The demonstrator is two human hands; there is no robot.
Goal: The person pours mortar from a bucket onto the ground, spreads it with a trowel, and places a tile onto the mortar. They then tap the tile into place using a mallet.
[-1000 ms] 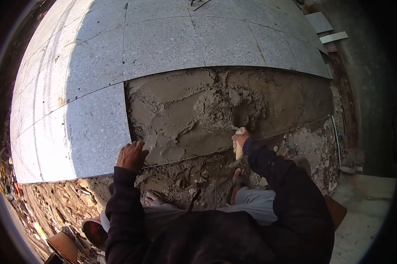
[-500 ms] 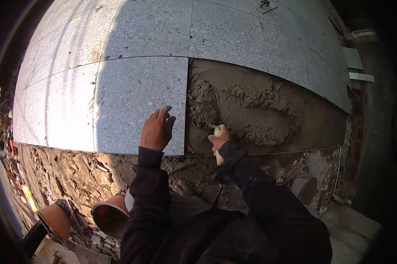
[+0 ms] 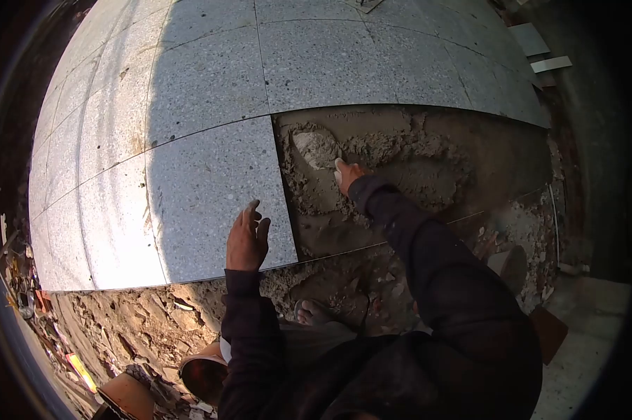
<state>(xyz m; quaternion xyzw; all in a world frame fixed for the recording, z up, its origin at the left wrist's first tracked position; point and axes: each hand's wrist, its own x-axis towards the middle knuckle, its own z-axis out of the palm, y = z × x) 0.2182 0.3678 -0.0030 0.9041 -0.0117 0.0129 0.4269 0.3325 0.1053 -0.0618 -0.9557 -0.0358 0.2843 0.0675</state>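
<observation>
The right hand (image 3: 349, 175) has its grip closed round the handle end of a trowel (image 3: 317, 148), the fingers wrapped and the handle largely hidden by them. The blade, coated in pale grey mortar, points up and left and lies at the far left corner of the mortar bed (image 3: 428, 168), close to the tile edge. Around it the wet mix is heaped and ridged; toward the bed's right end it is smoother and darker.

The left hand (image 3: 246, 241) has its grip wide and holds nothing, fingers raised and thumb apart, over the near right part of a speckled grey tile (image 3: 214, 199). Whether it touches the tile cannot be told. More laid tiles (image 3: 316, 59) border the bed's far edge, and a thin string (image 3: 466, 218) runs along its near edge.

Nearer the person, a foot (image 3: 312, 313) rests on broken ground (image 3: 137, 322). Beside the left forearm an orange-brown container (image 3: 204, 374) lies tilted, its mouth showing a dark inside; contents cannot be made out. A second orange-brown container (image 3: 128, 395) is farther left, and a greyish one (image 3: 510, 269) sits right of the right sleeve, their contents likewise unclear.
</observation>
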